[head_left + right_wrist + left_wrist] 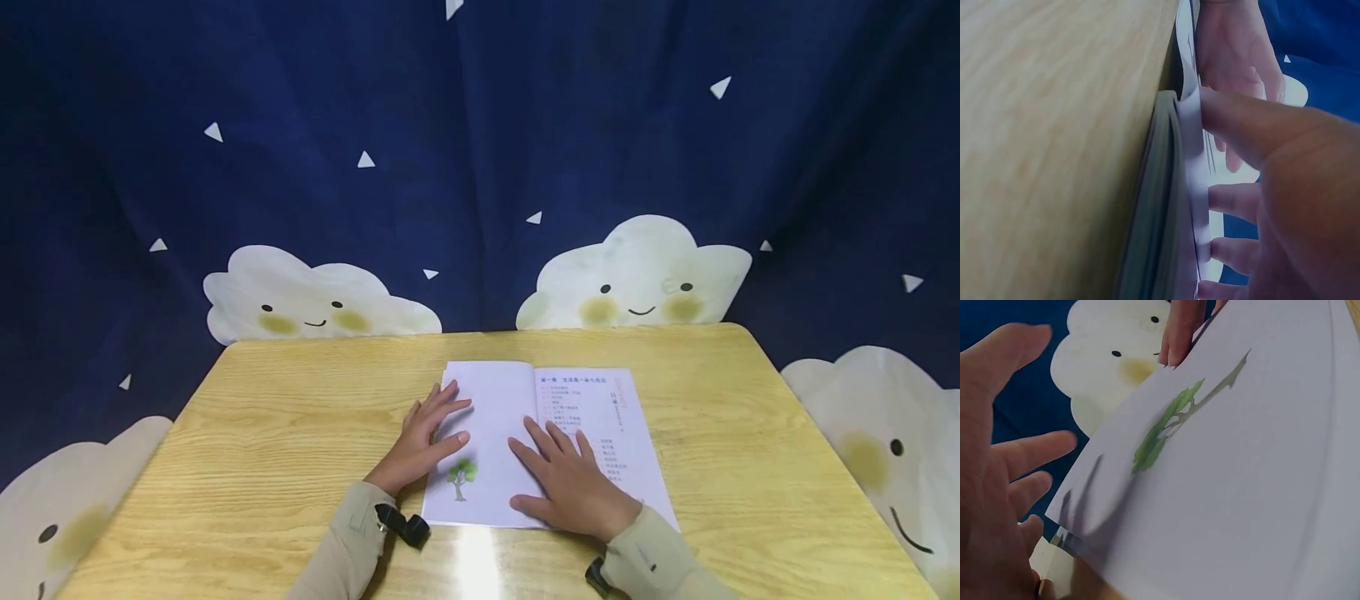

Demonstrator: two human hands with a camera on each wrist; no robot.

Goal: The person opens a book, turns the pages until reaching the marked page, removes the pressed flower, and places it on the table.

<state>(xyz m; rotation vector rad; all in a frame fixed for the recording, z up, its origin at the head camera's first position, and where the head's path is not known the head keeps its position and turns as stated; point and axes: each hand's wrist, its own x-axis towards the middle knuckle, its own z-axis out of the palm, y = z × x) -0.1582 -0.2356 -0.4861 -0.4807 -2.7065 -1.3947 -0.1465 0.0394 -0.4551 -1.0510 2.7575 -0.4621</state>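
An open book [491, 417] lies on the table, its left page bare but for a green tree picture [462, 473]. Blue headings and lines of print fill the right page [630, 442]. At the left page's outer edge is my left hand [423, 442], its fingers spread and nothing in them; the left wrist view has the palm and fingers [1035, 453] beside that page. My right hand [573, 492] rests flat near the fold, fingers spread across both pages. In the right wrist view its thumb [1241, 119] and fingertips touch the paper, above the book's page edges [1154, 206].
The book lies on a pale wooden table [300, 417]. Behind it hangs a dark blue curtain [480, 167] with white triangles and smiling clouds [637, 275]. Black straps [405, 525] with small devices sit at both sleeved wrists.
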